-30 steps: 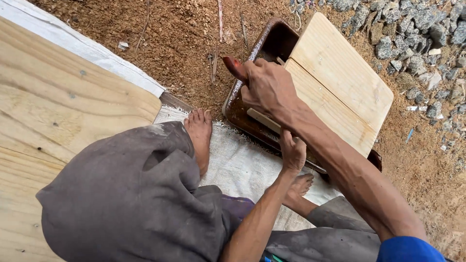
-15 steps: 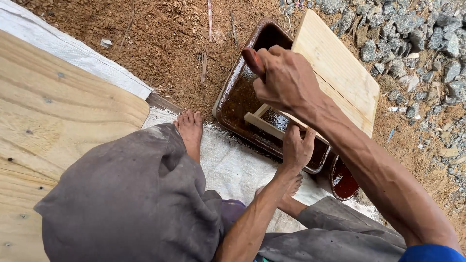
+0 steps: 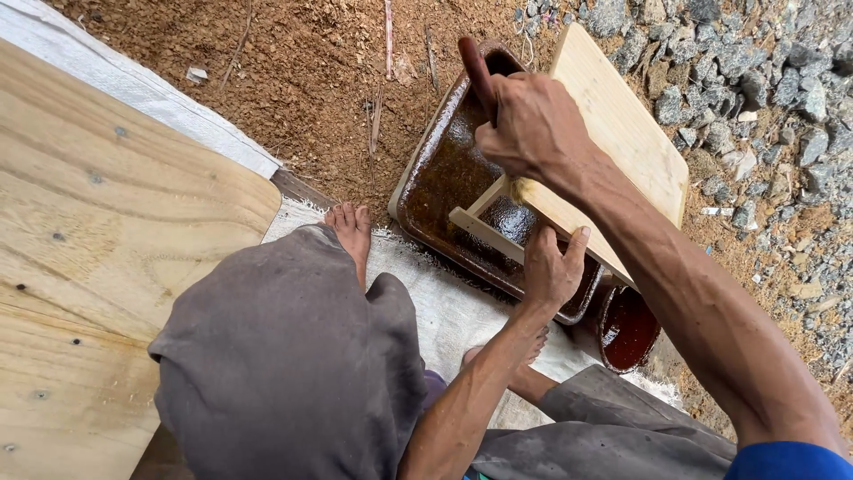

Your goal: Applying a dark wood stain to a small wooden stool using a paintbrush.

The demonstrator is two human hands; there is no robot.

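Note:
A pale wooden panel (image 3: pixel 622 133) with thin slats underneath stands tilted over a long brown tray (image 3: pixel 435 178) of glossy dark stain. My left hand (image 3: pixel 551 267) grips the panel's lower edge above the tray's near end. My right hand (image 3: pixel 524 124) is closed around a stain-darkened reddish handle (image 3: pixel 475 71) that sticks up past the fingers, over the panel's left edge. What is at the handle's working end is hidden by the hand.
A round pot of dark red liquid (image 3: pixel 626 329) sits just right of the tray. My bare feet (image 3: pixel 351 231) rest on a white woven sheet (image 3: pixel 444 311). A large plywood board (image 3: pixel 107 249) lies at left. Brown dirt lies beyond the tray, grey gravel (image 3: pixel 755 71) at right.
The panel has shifted right and tipped up, uncovering more of the tray and the red pot. My right hand has stayed on the handle, and my left hand has kept its hold on the panel.

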